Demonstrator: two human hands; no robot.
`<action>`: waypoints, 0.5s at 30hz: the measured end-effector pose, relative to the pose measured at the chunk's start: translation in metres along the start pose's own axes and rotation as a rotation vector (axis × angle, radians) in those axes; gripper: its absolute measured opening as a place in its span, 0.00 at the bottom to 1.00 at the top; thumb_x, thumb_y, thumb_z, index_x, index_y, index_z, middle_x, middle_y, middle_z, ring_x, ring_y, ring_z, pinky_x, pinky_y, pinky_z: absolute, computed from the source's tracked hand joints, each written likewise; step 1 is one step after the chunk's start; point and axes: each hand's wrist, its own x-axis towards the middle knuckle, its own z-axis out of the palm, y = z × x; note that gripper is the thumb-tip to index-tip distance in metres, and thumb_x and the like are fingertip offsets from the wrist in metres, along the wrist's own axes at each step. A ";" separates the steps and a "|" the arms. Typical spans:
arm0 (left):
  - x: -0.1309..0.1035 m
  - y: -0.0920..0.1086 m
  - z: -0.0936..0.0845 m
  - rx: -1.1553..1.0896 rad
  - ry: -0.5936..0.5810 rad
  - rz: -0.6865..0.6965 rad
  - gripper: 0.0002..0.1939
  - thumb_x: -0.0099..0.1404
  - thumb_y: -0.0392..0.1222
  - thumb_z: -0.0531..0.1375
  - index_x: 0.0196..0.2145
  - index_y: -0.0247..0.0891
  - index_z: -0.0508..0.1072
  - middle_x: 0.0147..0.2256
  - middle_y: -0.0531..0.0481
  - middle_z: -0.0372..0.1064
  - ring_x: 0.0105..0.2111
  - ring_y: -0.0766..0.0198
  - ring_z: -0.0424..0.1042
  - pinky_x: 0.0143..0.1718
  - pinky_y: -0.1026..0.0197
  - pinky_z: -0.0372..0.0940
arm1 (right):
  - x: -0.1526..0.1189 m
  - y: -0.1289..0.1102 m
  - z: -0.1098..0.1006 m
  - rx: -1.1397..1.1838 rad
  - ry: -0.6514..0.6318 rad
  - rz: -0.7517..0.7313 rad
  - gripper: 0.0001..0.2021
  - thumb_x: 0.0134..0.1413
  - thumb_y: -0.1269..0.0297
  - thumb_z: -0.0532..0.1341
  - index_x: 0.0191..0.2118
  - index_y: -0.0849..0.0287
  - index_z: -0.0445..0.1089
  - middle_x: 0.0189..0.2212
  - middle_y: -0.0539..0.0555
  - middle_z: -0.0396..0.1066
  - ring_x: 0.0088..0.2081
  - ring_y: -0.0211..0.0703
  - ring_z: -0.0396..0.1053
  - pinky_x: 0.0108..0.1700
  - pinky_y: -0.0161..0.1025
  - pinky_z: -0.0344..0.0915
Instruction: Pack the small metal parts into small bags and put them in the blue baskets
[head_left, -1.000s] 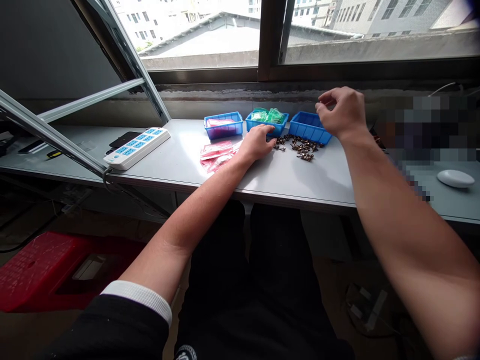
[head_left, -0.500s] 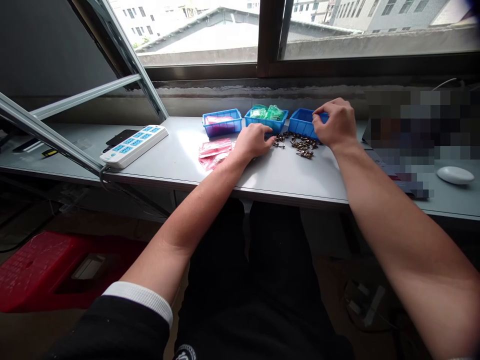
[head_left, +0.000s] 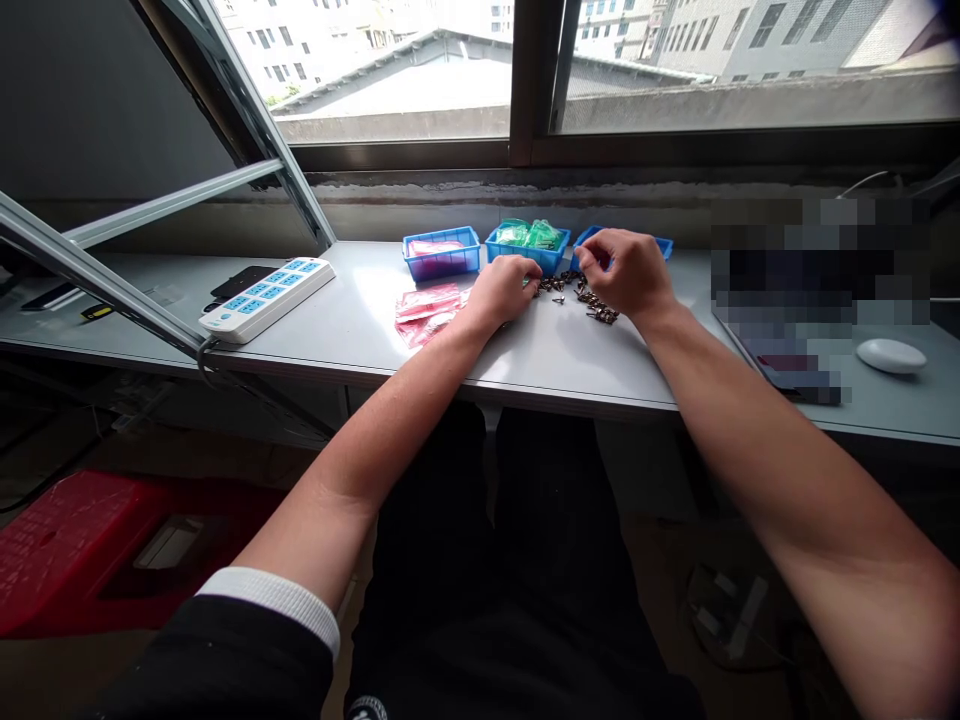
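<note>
Grip of the right hand [head_left: 628, 270]: thumb and index finger are bent close together; whether they hold anything cannot be told. Small bronze-coloured metal pieces [head_left: 598, 310] lie scattered at its 8 o'clock. The left hand [head_left: 506, 288] is half curled; any hold is hidden. An open blue plastic bin [head_left: 551, 263] with green plastic packets [head_left: 546, 236] sits at its 1 o'clock, pink plastic bags [head_left: 426, 312] at 9 o'clock.
</note>
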 end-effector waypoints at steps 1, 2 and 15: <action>-0.001 0.006 0.000 -0.012 0.014 0.036 0.16 0.82 0.35 0.68 0.56 0.44 0.97 0.58 0.39 0.95 0.61 0.41 0.92 0.72 0.41 0.84 | 0.000 0.000 -0.002 -0.022 0.028 0.019 0.11 0.78 0.58 0.71 0.38 0.44 0.78 0.45 0.58 0.89 0.52 0.65 0.85 0.67 0.66 0.80; -0.002 0.013 0.000 -0.029 0.024 0.087 0.15 0.84 0.37 0.67 0.57 0.43 0.96 0.60 0.39 0.94 0.63 0.42 0.91 0.74 0.40 0.83 | 0.000 0.001 -0.003 -0.040 0.056 0.037 0.12 0.81 0.56 0.69 0.38 0.44 0.77 0.45 0.58 0.90 0.50 0.62 0.84 0.65 0.63 0.80; 0.007 0.064 0.024 -0.091 -0.366 0.609 0.19 0.89 0.37 0.69 0.66 0.55 0.96 0.76 0.50 0.87 0.85 0.45 0.77 0.91 0.38 0.69 | 0.011 0.010 -0.005 0.044 0.234 0.178 0.18 0.84 0.43 0.68 0.39 0.44 0.77 0.41 0.60 0.87 0.50 0.67 0.89 0.69 0.67 0.83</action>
